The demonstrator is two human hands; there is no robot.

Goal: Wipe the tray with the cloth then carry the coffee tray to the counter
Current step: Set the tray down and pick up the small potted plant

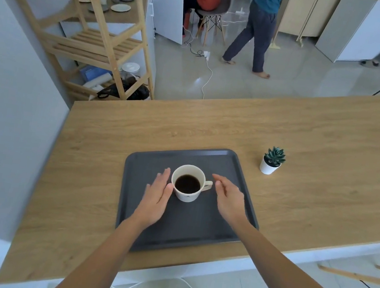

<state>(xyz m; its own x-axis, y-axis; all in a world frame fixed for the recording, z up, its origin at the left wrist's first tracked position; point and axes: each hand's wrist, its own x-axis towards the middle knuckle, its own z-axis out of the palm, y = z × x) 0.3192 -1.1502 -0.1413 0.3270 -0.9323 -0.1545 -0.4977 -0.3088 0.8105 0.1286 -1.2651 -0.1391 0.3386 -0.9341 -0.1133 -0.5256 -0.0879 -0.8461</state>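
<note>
Tray point(196, 228): dark, rectangular, flat on the wooden counter point(307, 141), near its front edge; long axis runs away from the person, slightly angled.
Cup point(188, 183): white, upright mid-tray, dark coffee inside, handle toward the right.
Left hand point(155, 197): grip spread, empty; thumb tip touching or just beside the cup wall.
Right hand point(228, 200): grip spread, empty, just beside the handle; contact unclear.
Nearer hand: left, marginally.
Cloth: none visible.
Plant pot point(270, 164): off the tray, right.

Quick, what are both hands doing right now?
Left hand: open, holding nothing, thumb beside the cup.
Right hand: open, holding nothing, near the cup's handle.
</note>
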